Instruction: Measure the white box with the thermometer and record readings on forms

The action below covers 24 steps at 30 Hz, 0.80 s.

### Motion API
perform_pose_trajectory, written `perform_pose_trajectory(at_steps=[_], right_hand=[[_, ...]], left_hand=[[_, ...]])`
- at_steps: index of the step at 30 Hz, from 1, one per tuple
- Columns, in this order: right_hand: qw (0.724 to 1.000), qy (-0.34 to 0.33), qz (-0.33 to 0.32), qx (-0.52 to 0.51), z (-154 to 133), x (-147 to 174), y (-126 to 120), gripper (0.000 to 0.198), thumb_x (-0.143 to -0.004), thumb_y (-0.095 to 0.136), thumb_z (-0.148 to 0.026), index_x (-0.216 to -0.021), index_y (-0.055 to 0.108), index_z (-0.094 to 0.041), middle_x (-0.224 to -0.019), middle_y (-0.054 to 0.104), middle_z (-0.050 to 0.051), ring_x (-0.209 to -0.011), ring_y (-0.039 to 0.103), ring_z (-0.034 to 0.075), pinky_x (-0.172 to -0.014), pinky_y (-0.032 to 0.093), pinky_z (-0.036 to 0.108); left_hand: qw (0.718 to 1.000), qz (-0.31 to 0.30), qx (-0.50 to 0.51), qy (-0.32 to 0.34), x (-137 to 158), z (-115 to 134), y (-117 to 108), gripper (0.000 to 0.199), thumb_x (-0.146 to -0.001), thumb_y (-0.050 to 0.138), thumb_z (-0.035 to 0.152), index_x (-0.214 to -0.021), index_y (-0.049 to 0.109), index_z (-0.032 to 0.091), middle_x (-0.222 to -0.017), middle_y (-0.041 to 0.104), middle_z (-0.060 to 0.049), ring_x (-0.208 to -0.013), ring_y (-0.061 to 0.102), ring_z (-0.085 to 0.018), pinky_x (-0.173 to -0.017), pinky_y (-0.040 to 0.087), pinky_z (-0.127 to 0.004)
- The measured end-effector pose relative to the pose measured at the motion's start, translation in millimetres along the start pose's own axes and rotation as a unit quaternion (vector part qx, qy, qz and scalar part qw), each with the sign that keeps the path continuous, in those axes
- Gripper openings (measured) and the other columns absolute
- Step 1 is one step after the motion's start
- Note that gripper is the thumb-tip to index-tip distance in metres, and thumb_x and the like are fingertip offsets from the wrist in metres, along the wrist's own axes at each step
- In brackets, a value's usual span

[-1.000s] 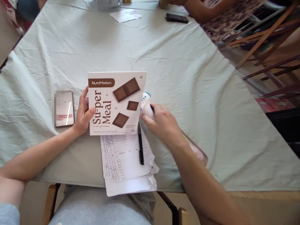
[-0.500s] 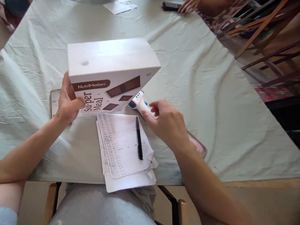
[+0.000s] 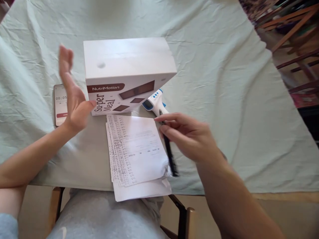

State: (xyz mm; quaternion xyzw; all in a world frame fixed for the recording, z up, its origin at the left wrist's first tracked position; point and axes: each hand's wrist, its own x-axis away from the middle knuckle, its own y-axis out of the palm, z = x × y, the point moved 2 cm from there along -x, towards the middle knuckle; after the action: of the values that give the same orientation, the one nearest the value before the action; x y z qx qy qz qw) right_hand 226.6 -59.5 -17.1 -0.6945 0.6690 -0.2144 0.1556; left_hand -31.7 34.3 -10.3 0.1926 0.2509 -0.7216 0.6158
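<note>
A white NutriMotion box [image 3: 129,59] stands on the table in front of me. Beside its left edge my left hand [image 3: 74,96] is open, fingers spread upward and somewhat blurred, the thumb close to the printed side. My right hand [image 3: 186,132] pinches a black pen [image 3: 169,154] between thumb and fingers, its lower end pointing down over the right edge of the papers. Below the box lies a stack of handwritten sheets [image 3: 142,142]. Just beyond my right fingertips is a white and blue handheld thermometer [image 3: 155,101], its handle partly behind the hand.
A phone [image 3: 60,106] showing a timer lies left of the box, partly covered by my left hand. The pale green tablecloth [image 3: 244,126] has wrinkles. Wooden chairs [image 3: 296,33] stand beyond the table's right edge.
My right hand has picked up the pen from the papers. My left hand has let go of the box and opened. In the view, the box sits slightly further right.
</note>
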Motion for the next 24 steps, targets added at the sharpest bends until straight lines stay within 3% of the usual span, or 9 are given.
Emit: perform_pose_trajectory(at_steps=[2, 3, 4, 6, 8, 11, 13, 17, 24], right_hand=[[0.988, 0.012, -0.042, -0.145, -5, -3, -2, 0.021, -0.079, 0.053, -0.045, -0.085, 0.059, -0.025, -0.05, 0.045, -0.005, -0.046, 0.045, 0.014, -0.047, 0.033, 0.029], [0.978, 0.021, -0.062, -0.198, -6, -5, -1, 0.024, -0.078, 0.053, -0.048, -0.083, 0.058, -0.025, -0.048, 0.045, -0.005, -0.044, 0.046, 0.014, -0.045, 0.034, 0.029], [0.968, 0.029, -0.079, -0.236, -6, -7, 2, 0.026, -0.076, 0.056, -0.051, -0.083, 0.056, -0.026, -0.047, 0.045, -0.006, -0.043, 0.048, 0.015, -0.044, 0.034, 0.029], [0.953, 0.041, -0.111, -0.277, -4, -9, 13, 0.033, -0.072, 0.064, -0.055, -0.083, 0.053, -0.026, -0.048, 0.05, -0.006, -0.043, 0.052, 0.016, -0.043, 0.036, 0.029], [0.945, 0.037, -0.137, -0.294, -1, -9, 27, 0.043, -0.07, 0.068, -0.062, -0.083, 0.048, -0.026, -0.051, 0.055, -0.005, -0.047, 0.058, 0.018, -0.043, 0.039, 0.029], [0.95, 0.017, -0.123, -0.288, 5, -4, 46, 0.05, -0.079, 0.053, -0.075, -0.082, 0.048, -0.025, -0.057, 0.059, -0.002, -0.054, 0.062, 0.019, -0.046, 0.042, 0.03], [0.966, 0.004, -0.086, -0.242, 10, 0, 53, 0.048, -0.085, 0.046, -0.072, -0.082, 0.053, -0.024, -0.061, 0.06, -0.001, -0.056, 0.059, 0.017, -0.049, 0.042, 0.03], [0.991, -0.015, -0.064, -0.119, 14, 5, 62, 0.032, -0.091, 0.053, -0.05, -0.072, 0.056, -0.024, -0.057, 0.056, -0.003, -0.053, 0.052, 0.013, -0.055, 0.042, 0.031], [0.993, -0.01, 0.005, -0.12, 17, 4, 68, 0.022, -0.079, 0.066, -0.032, -0.069, 0.048, -0.024, -0.053, 0.051, -0.005, -0.046, 0.048, 0.011, -0.046, 0.037, 0.027]], left_hand=[[0.963, 0.101, -0.137, 0.209, 6, 35, 1, 0.063, -0.077, 0.055, 0.047, -0.137, 0.043, 0.033, -0.139, 0.044, 0.008, -0.146, 0.022, -0.028, -0.124, 0.012, -0.052], [0.94, 0.077, -0.177, 0.281, 12, 52, 6, 0.055, -0.077, 0.056, 0.041, -0.131, 0.049, 0.032, -0.129, 0.053, 0.005, -0.134, 0.041, -0.027, -0.12, 0.024, -0.052], [0.935, -0.024, -0.21, 0.286, 19, 65, 14, 0.043, -0.08, 0.054, 0.028, -0.122, 0.054, 0.032, -0.115, 0.06, 0.004, -0.113, 0.056, -0.023, -0.109, 0.04, -0.048], [0.917, -0.218, -0.224, 0.248, 40, 86, 33, 0.027, -0.087, 0.04, 0.016, -0.099, 0.062, 0.026, -0.083, 0.065, -0.001, -0.075, 0.06, -0.018, -0.077, 0.055, -0.039], [0.845, -0.403, -0.317, 0.154, 68, 93, 52, 0.025, -0.086, 0.041, 0.014, -0.089, 0.065, 0.021, -0.076, 0.065, -0.006, -0.061, 0.057, -0.018, -0.058, 0.052, -0.035], [0.715, -0.534, -0.445, 0.071, 101, 88, 67, 0.034, -0.079, 0.045, 0.005, -0.105, 0.067, 0.009, -0.108, 0.068, -0.017, -0.067, 0.062, -0.021, -0.051, 0.049, -0.033], [0.662, -0.57, -0.484, 0.047, 110, 81, 71, 0.042, -0.08, 0.046, 0.003, -0.119, 0.063, 0.005, -0.13, 0.059, -0.022, -0.073, 0.065, -0.023, -0.05, 0.049, -0.032], [0.621, -0.616, -0.485, 0.018, 107, 76, 72, 0.05, -0.085, 0.048, 0.008, -0.135, 0.052, 0.005, -0.143, 0.049, -0.024, -0.082, 0.067, -0.024, -0.054, 0.052, -0.031], [0.598, -0.635, -0.489, 0.021, 101, 81, 72, 0.055, -0.085, 0.048, 0.005, -0.14, 0.045, 0.001, -0.146, 0.044, -0.025, -0.086, 0.067, -0.025, -0.055, 0.054, -0.031]])
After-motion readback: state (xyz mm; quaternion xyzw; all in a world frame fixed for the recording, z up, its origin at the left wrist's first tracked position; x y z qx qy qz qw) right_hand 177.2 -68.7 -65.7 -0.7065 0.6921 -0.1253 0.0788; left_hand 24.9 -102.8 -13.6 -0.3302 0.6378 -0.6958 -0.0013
